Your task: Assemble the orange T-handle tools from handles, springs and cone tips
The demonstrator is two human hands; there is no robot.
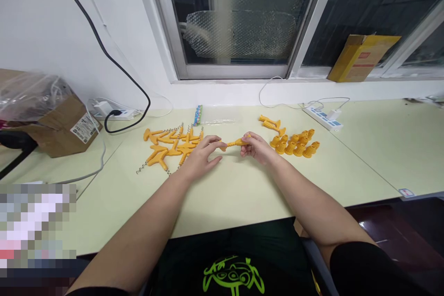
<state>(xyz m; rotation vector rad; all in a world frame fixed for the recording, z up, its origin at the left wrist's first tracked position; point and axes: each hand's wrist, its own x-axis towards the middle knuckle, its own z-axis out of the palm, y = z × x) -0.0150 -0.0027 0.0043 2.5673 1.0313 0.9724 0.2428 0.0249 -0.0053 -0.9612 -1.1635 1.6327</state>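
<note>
A yellow plastic corkscrew point(233, 144) lies level between my hands, just above the table. My right hand point(257, 148) is closed around its right end, where a yellow sleeve seems to cover it. At its left end, the fingers of my left hand point(204, 156) are on the handle, the thumb sitting a little lower and apart from it. The metal screw does not show on this one. Left of my left hand lies a loose pile of yellow T-handled corkscrews point(165, 149) with bare metal spirals. Yellow conical sleeves point(294, 143) stand grouped right of my right hand.
Several assembled yellow pieces point(272, 123) lie behind the sleeves. A clear plastic bag point(220, 114) rests near the wall. Power strips point(322, 117) with cables sit at the back. A cardboard box point(65, 134) stands left; a yellow carton point(360, 58) leans on the window.
</note>
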